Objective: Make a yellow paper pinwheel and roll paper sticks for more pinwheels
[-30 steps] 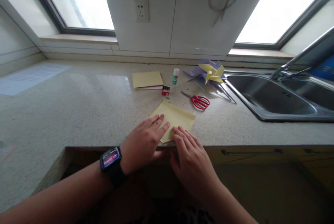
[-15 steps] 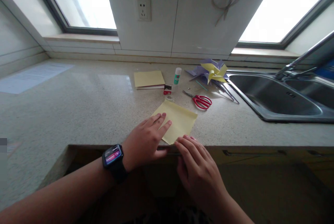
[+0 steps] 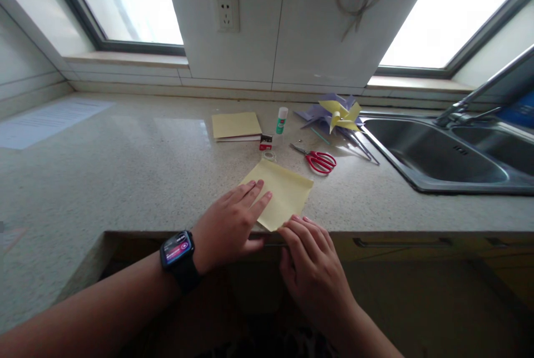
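A pale yellow square of paper (image 3: 283, 191) lies on the speckled counter (image 3: 125, 169) near its front edge. My left hand (image 3: 229, 227), with a smartwatch on the wrist, rests flat on the paper's left part, fingers stretched out. The fingertips of my right hand (image 3: 311, 258) press at the paper's near corner by the counter edge, fingers together and extended.
Behind the paper lie red scissors (image 3: 319, 160), a glue stick (image 3: 282, 120), a small red box (image 3: 265, 143), a tape roll (image 3: 269, 155), a stack of yellow paper (image 3: 236, 125) and a yellow-purple paper pinwheel (image 3: 337, 115). A steel sink (image 3: 434, 152) with tap is at the right. A printed sheet (image 3: 45, 122) lies far left.
My right hand has slid back from the paper's lower part to its near corner at the counter edge. My left hand has stayed in place.
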Demonstrator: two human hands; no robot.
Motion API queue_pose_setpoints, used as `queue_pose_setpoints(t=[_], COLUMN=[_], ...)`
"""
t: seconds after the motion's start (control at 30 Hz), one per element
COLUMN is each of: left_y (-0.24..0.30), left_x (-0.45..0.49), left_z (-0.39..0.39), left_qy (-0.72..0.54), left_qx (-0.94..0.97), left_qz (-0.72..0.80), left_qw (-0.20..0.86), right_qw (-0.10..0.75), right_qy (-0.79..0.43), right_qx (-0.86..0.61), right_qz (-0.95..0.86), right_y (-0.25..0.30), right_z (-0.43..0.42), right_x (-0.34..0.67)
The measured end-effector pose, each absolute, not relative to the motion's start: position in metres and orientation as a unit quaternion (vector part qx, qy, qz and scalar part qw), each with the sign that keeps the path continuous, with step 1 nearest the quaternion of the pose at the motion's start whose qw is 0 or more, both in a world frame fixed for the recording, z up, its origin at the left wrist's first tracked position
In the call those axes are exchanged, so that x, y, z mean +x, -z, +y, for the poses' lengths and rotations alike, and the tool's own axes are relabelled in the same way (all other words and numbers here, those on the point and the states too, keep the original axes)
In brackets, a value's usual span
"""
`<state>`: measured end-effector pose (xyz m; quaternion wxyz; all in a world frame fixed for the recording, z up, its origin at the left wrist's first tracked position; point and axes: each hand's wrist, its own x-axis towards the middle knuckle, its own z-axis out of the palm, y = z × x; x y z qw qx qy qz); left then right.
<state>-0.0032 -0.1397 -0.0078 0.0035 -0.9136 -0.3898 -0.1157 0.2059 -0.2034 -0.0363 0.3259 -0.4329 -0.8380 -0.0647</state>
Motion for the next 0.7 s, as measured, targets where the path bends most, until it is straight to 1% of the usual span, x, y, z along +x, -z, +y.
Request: queue_pose_setpoints(t=[0.1,0.2,0.5,0.7], left_y=[0.008,0.008,0.009,0.01], left_x=[-0.003,-0.003,-0.004,-0.004], left_z=[-0.14,-0.14,-0.141,-0.141], left_qy=[0.116,0.113,0.11,0.114], left_qx=[-0.913,-0.913,-0.914,-0.915], left_qz=[-0.391,-0.391,-0.391,-0.387], left_qw=[0.002,0.004,0.012,0.012], right_qw=[0.312,0.305,0.349,0.351], right_qy=[0.09,0.089,0.071,0.091], right_qx=[-0.44,-0.443,-0.412,-0.401], right_qz=[-0.837,-0.838,-0.839,-0.841], right_y=[0.038,0.039,0.049,0.053], right_z=[-0.203,-0.204,-0.207,-0.207], right_x=[0.206,0.206,0.209,0.212])
